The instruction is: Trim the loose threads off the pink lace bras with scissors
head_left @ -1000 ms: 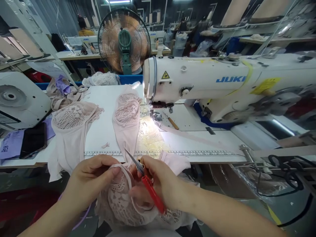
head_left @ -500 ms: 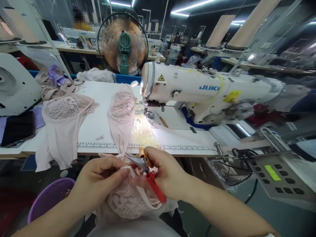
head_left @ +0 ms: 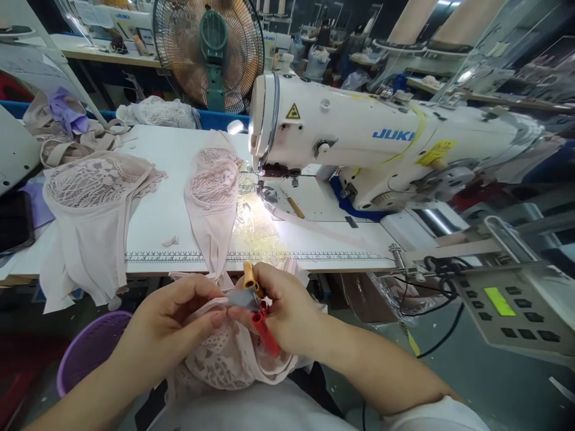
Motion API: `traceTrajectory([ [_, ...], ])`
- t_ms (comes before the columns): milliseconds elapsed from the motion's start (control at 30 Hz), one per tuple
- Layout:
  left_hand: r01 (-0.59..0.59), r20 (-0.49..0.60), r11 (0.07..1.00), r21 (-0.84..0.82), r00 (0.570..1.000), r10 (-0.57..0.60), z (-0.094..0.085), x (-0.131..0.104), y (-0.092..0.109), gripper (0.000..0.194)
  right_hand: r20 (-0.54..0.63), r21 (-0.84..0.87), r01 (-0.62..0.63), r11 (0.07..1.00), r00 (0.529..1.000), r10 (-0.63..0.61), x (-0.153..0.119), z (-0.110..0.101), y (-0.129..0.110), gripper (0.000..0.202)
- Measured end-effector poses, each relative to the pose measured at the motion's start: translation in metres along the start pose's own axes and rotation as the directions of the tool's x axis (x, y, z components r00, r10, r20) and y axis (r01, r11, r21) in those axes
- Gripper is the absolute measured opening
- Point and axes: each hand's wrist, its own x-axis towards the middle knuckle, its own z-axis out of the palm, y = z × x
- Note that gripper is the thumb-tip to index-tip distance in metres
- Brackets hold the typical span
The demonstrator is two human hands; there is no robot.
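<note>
My left hand (head_left: 175, 326) pinches the edge of a pale pink lace bra (head_left: 227, 362) between thumb and fingers, over my lap. In my right hand (head_left: 287, 305) is a pair of scissors (head_left: 266, 334) with red and orange sleeves on its handles. Its grey blades point left and lie at the fabric edge, close to my left fingertips. They look nearly together, though slightly blurred. From the bra, fabric runs up to another pale pink lace piece (head_left: 213, 185) on the sewing table. My right fingers partly cover the bra.
A white sewing machine (head_left: 350, 126) with its lamp lit stands on the table (head_left: 153, 233), a wooden-handled tool (head_left: 294, 206) beside its needle area. More lace pieces (head_left: 90, 209) lie at left. A purple basket (head_left: 85, 353) is below; a control box (head_left: 507, 305) sits at right.
The scissors have moved slightly left, and their blades, spread before, now look nearly together at the fabric edge. The view has tilted downward and shifted a little.
</note>
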Motion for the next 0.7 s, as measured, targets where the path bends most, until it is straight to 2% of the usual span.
traceTrajectory([
  [100, -0.036, 0.0, 0.998, 0.05, 0.999, 0.036, -0.001, 0.007, 0.001, 0.007, 0.011, -0.051, 0.02, 0.998, 1.0, -0.02, 0.006, -0.003, -0.002, 0.019],
  [200, -0.075, 0.003, 0.996, 0.053, 0.997, 0.075, -0.005, 0.014, -0.001, 0.005, 0.035, -0.021, 0.01, 1.0, 0.999, -0.009, 0.012, -0.005, -0.001, 0.02],
  [333, -0.149, 0.127, 0.986, 0.079, 0.982, 0.138, -0.015, 0.025, -0.011, 0.008, 0.057, 0.022, -0.005, 1.0, 0.998, 0.004, 0.021, -0.008, 0.003, 0.019],
  [400, -0.161, 0.148, 0.984, 0.082, 0.978, 0.148, -0.018, 0.03, -0.016, 0.009, 0.077, 0.011, -0.017, 1.0, 0.997, 0.016, 0.025, -0.011, 0.004, 0.022],
  [467, -0.116, 0.082, 0.991, 0.064, 0.99, 0.111, -0.017, 0.034, -0.017, 0.008, 0.135, -0.045, -0.05, 0.998, 0.989, 0.056, 0.028, -0.015, 0.003, 0.028],
  [567, -0.062, -0.039, 0.997, -0.045, 0.997, 0.06, -0.017, 0.038, -0.015, 0.006, 0.252, -0.205, -0.121, 0.971, 0.953, 0.172, 0.026, -0.017, 0.001, 0.033],
  [633, -0.047, -0.056, 0.996, -0.078, 0.998, 0.043, -0.021, 0.041, -0.014, 0.005, 0.297, -0.316, -0.093, 0.944, 0.936, 0.191, 0.021, -0.017, 0.0, 0.034],
  [700, 0.006, -0.088, 0.998, -0.066, 0.996, -0.012, -0.029, 0.043, -0.014, 0.006, 0.314, -0.398, -0.021, 0.917, 0.936, 0.157, 0.015, -0.02, 0.0, 0.034],
])
